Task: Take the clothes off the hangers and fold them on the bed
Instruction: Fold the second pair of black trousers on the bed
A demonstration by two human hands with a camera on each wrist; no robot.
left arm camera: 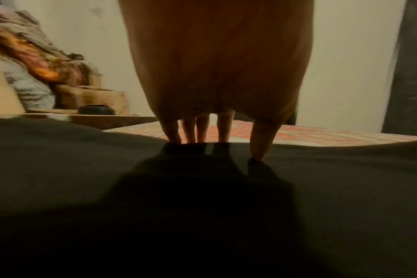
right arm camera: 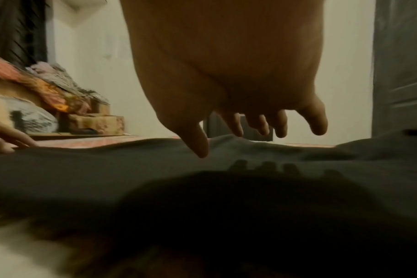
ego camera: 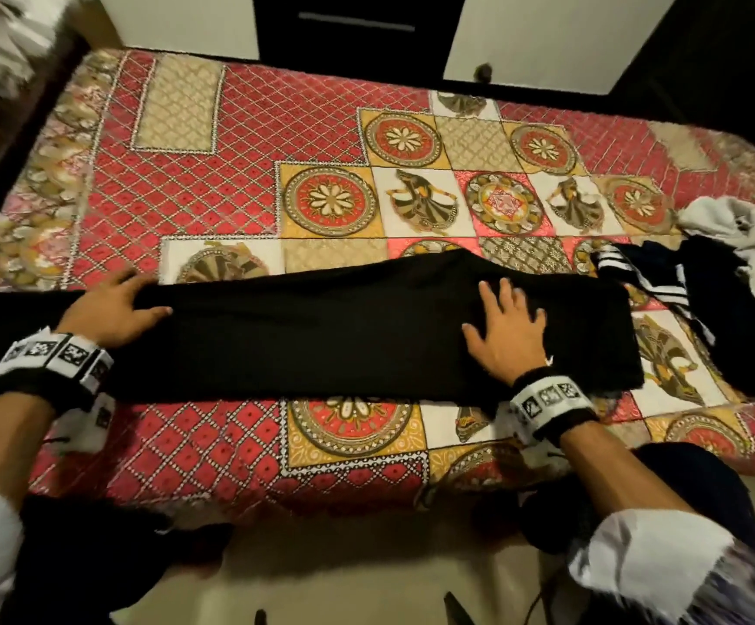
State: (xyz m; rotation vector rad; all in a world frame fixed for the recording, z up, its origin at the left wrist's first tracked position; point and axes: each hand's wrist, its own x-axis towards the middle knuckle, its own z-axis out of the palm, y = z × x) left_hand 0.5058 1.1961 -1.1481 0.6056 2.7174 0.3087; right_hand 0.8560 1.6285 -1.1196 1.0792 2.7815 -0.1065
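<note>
Black garment (ego camera: pixel 321 336) cut off at left edge

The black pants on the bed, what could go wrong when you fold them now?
The black pants run past the bed's left edge, so that end may slide down. The left hand only touches the far edge, so cloth may bunch. The clothes pile lies close beside the right hand and could get caught in the fold.
</note>
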